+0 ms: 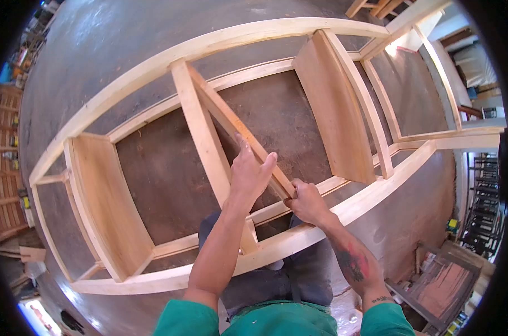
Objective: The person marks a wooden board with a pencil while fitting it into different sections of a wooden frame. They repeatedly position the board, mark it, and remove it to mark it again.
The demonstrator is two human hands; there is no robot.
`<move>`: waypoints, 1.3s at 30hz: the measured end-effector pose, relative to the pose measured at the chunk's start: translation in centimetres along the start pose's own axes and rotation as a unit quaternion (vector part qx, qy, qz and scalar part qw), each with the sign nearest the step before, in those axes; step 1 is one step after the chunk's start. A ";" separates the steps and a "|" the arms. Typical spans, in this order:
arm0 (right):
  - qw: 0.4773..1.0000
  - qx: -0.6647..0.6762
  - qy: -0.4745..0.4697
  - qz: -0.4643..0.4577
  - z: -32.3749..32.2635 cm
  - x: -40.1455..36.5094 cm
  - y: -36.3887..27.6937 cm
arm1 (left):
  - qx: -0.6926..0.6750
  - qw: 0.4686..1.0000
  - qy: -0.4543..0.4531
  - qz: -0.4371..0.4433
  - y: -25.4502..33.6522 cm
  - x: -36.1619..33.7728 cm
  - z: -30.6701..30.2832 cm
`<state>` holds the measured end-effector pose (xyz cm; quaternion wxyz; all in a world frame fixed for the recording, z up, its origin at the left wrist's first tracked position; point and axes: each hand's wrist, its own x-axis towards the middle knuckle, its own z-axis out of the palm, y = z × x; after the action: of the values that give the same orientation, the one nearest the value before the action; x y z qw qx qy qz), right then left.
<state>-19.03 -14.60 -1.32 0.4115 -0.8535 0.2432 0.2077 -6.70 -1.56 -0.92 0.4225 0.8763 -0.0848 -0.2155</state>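
Observation:
A loose wooden strip [226, 115] slants across the middle bay of a large pale wooden frame [209, 45]. Its upper end lies by the top of the middle crosspiece [200, 126]. My right hand [308, 203] is closed round the strip's lower end. Higher up, my left hand [251, 172] rests against the strip, index finger stretched along it and thumb apart. Two wide boards stand inside the frame, one to the left [108, 190] and one to the right [335, 112].
The frame's long near rail [371, 199] crosses over my legs. A worn wooden stand [441, 285] is at the lower right, near stacked dark items [480, 190]. Slatted wood [2, 162] lies at the far left. Grey floor [114, 39] surrounds the frame.

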 end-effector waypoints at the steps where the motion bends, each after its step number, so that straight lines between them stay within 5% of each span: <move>1: 1.000 -0.006 -0.006 0.002 0.1 0.0 0.2 | 0.011 1.000 -0.003 0.004 0.1 0.0 0.1; 5: 1.000 0.010 -0.012 0.019 0.3 0.0 0.3 | -0.030 0.997 -0.053 -0.044 0.3 -0.1 -0.1; 14: 1.000 0.013 -0.002 0.028 0.5 0.3 1.2 | 0.067 0.996 0.024 0.053 -2.3 0.7 1.7; 16: 1.000 0.009 -0.009 0.029 0.4 0.3 0.9 | -0.036 0.998 -0.049 -0.025 -0.7 0.3 0.7; 26: 1.000 0.006 -0.005 0.022 0.4 0.2 0.7 | -0.036 0.999 -0.023 -0.008 -1.5 0.5 1.4; 28: 1.000 0.019 0.005 0.020 0.4 0.1 0.5 | 0.026 0.998 0.030 0.047 -2.5 0.8 2.0; 39: 0.999 0.016 0.043 0.021 0.7 0.7 1.5 | 0.061 0.994 0.024 0.082 -2.8 1.0 2.0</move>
<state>-19.50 -15.00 -3.00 0.4095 -0.8499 0.2815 0.1755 -6.78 -1.54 -4.55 0.3862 0.8954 -0.1594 -0.1537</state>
